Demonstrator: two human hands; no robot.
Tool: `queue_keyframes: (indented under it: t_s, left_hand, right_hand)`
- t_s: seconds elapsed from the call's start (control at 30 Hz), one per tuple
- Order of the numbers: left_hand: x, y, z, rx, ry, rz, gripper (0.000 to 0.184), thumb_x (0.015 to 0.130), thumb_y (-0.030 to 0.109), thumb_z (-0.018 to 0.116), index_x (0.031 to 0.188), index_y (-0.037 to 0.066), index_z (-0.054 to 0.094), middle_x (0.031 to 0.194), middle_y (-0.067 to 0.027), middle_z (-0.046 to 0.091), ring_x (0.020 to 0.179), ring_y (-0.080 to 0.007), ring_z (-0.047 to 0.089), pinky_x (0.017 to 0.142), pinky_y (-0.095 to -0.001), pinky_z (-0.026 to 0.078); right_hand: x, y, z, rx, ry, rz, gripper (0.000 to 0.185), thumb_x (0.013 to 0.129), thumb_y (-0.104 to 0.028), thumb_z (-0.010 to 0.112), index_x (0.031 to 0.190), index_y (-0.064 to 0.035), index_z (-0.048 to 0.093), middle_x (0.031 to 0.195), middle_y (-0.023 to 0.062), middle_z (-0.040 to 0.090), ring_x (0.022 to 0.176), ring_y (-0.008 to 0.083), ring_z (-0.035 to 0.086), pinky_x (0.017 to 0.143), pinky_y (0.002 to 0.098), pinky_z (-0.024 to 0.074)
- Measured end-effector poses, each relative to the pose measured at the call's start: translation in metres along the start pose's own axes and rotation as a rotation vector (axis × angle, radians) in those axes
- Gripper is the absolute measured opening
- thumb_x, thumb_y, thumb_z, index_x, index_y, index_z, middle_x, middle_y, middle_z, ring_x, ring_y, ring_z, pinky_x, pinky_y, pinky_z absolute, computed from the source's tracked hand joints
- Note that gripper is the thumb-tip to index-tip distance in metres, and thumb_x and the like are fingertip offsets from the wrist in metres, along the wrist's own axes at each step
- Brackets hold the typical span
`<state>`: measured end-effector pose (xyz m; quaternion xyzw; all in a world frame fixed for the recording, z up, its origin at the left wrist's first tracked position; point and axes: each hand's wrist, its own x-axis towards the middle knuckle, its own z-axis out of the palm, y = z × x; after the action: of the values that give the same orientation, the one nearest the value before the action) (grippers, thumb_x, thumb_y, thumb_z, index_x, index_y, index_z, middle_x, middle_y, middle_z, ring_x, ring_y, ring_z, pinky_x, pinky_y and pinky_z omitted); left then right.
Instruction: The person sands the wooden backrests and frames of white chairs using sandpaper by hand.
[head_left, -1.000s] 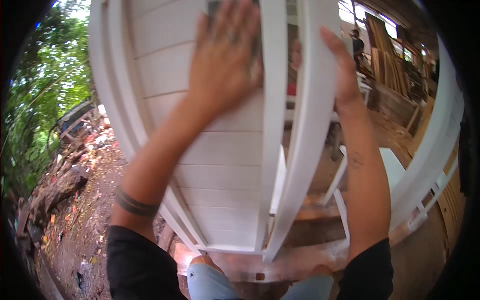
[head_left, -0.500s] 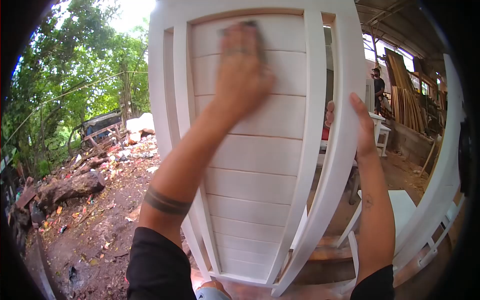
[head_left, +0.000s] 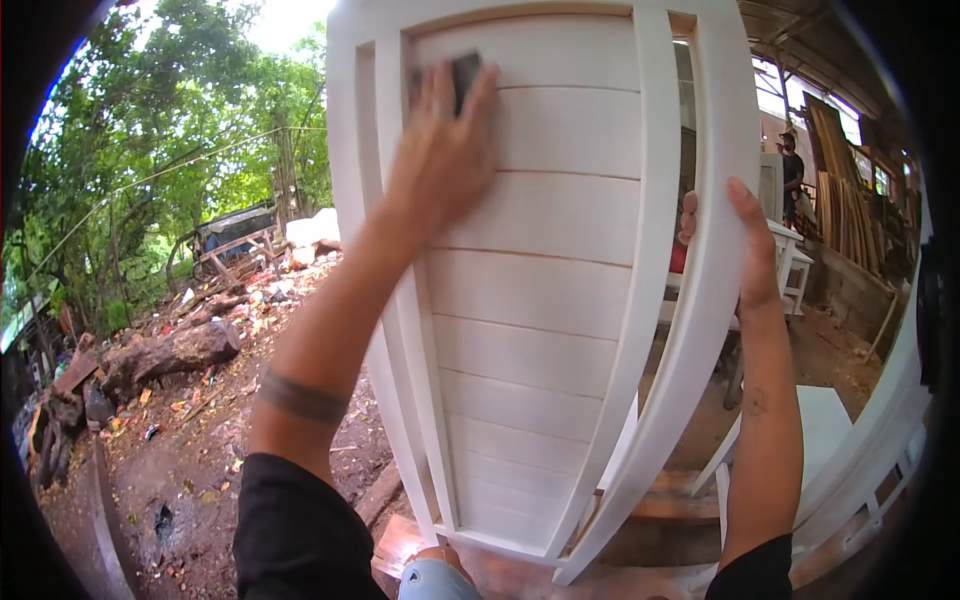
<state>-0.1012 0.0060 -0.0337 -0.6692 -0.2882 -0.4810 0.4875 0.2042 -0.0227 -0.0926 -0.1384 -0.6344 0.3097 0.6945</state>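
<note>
A tall white slatted panel (head_left: 535, 290) in a white frame stands upright in front of me. My left hand (head_left: 445, 150) presses a dark flat pad (head_left: 465, 78) against the upper left of the slats; the hand is slightly blurred. On the panel's right side my right hand (head_left: 750, 240) grips the outer upright (head_left: 712, 270), thumb in front and fingertips showing through the gap behind it.
Trees, a log (head_left: 175, 355) and littered ground lie to the left. At the right are a white stool (head_left: 815, 430), another white frame (head_left: 880, 470), stacked boards (head_left: 845, 215) and a person in dark clothes (head_left: 791, 180) further back.
My left hand with the pad has moved down from the panel's top since the first frame and then left across the slats. The view has tilted up. My right hand keeps its hold.
</note>
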Motion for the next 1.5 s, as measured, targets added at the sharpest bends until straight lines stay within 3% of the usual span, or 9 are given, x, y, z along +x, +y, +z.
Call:
queue_keyframes:
  t_s: [0.1, 0.33, 0.5, 0.7, 0.93, 1.03, 1.23, 1.4, 1.5]
  left_hand:
    - [-0.078, 0.033, -0.011, 0.047, -0.188, 0.058, 0.068, 0.077, 0.006, 0.054, 0.142, 0.005, 0.033, 0.136, -0.045, 0.023, 0.127, -0.0601, 0.026, 0.106, -0.0603, 0.028]
    - [0.029, -0.011, 0.0, 0.016, 0.062, 0.044, 0.056, 0.087, 0.009, 0.048, 0.14, 0.004, 0.032, 0.136, -0.0419, 0.028, 0.126, -0.059, 0.028, 0.108, -0.0552, 0.027]
    - [-0.054, 0.016, -0.012, 0.09, -0.176, 0.126, 0.058, 0.086, 0.005, 0.044, 0.142, 0.003, 0.03, 0.138, -0.0424, 0.024, 0.13, -0.0566, 0.024, 0.11, -0.0528, 0.026]
    - [0.028, -0.003, 0.006, -0.028, 0.09, -0.015, 0.054, 0.09, 0.007, 0.042, 0.141, -0.002, 0.028, 0.14, -0.0403, 0.025, 0.13, -0.0534, 0.027, 0.111, -0.0483, 0.024]
    - [-0.217, 0.095, 0.008, -0.155, -0.22, -0.224, 0.077, 0.081, 0.015, 0.056, 0.147, 0.0, 0.019, 0.149, -0.0341, 0.01, 0.137, -0.0535, 0.013, 0.111, -0.0591, 0.014]
    - [-0.223, 0.103, 0.003, -0.238, -0.145, -0.214, 0.079, 0.08, 0.012, 0.057, 0.147, 0.0, 0.017, 0.149, -0.0343, 0.01, 0.136, -0.0554, 0.012, 0.11, -0.0604, 0.014]
    - [-0.054, 0.03, 0.001, -0.242, 0.054, -0.108, 0.065, 0.081, -0.003, 0.045, 0.144, 0.01, 0.032, 0.145, -0.0332, 0.022, 0.134, -0.052, 0.022, 0.11, -0.0565, 0.019]
    - [-0.164, 0.067, 0.016, -0.242, -0.026, -0.162, 0.072, 0.071, -0.012, 0.041, 0.139, 0.009, 0.041, 0.15, -0.0318, 0.013, 0.137, -0.0534, 0.016, 0.109, -0.0631, 0.013]
    - [-0.231, 0.089, 0.012, -0.325, -0.12, -0.161, 0.066, 0.074, -0.013, 0.043, 0.135, 0.011, 0.045, 0.148, -0.0333, 0.017, 0.134, -0.0551, 0.021, 0.102, -0.0693, 0.02]
  right_hand:
    - [-0.003, 0.002, 0.002, -0.004, -0.002, 0.021, 0.056, 0.086, -0.054, 0.053, 0.085, 0.0019, 0.062, 0.068, 0.0084, 0.059, 0.063, 0.0159, 0.058, 0.061, 0.026, 0.0456]
    - [-0.002, -0.002, 0.004, -0.014, 0.036, -0.01, 0.055, 0.086, -0.052, 0.054, 0.084, 0.0015, 0.062, 0.069, 0.0084, 0.058, 0.063, 0.0157, 0.058, 0.061, 0.0263, 0.0461]
    - [0.0, -0.001, 0.0, 0.034, -0.031, -0.019, 0.053, 0.086, -0.051, 0.056, 0.086, 0.0013, 0.061, 0.069, 0.0088, 0.058, 0.063, 0.016, 0.058, 0.063, 0.0273, 0.0468]
    - [-0.002, -0.002, 0.001, 0.056, -0.026, 0.021, 0.051, 0.087, -0.051, 0.056, 0.089, 0.0005, 0.06, 0.075, 0.0085, 0.059, 0.068, 0.0155, 0.058, 0.065, 0.0276, 0.047]
    - [-0.001, 0.002, -0.001, 0.066, -0.089, 0.007, 0.047, 0.088, -0.049, 0.056, 0.098, -0.0027, 0.057, 0.084, 0.0089, 0.06, 0.072, 0.0146, 0.058, 0.07, 0.0281, 0.0482]
    - [0.001, -0.002, -0.001, 0.041, -0.081, -0.003, 0.046, 0.088, -0.049, 0.056, 0.099, -0.0039, 0.057, 0.084, 0.0086, 0.061, 0.072, 0.0142, 0.058, 0.069, 0.0276, 0.0483]
    - [0.001, 0.001, 0.0, 0.129, -0.063, 0.051, 0.047, 0.086, -0.048, 0.059, 0.104, -0.0049, 0.055, 0.085, 0.0078, 0.061, 0.072, 0.0129, 0.059, 0.069, 0.0254, 0.0492]
    - [0.001, 0.001, -0.002, 0.126, -0.098, 0.075, 0.046, 0.087, -0.046, 0.059, 0.106, -0.0043, 0.055, 0.085, 0.0076, 0.061, 0.073, 0.0126, 0.059, 0.069, 0.0257, 0.049]
    - [-0.001, -0.001, -0.001, 0.117, -0.096, 0.037, 0.045, 0.088, -0.045, 0.058, 0.106, -0.0037, 0.055, 0.085, 0.0077, 0.061, 0.074, 0.0125, 0.059, 0.07, 0.0259, 0.0484]
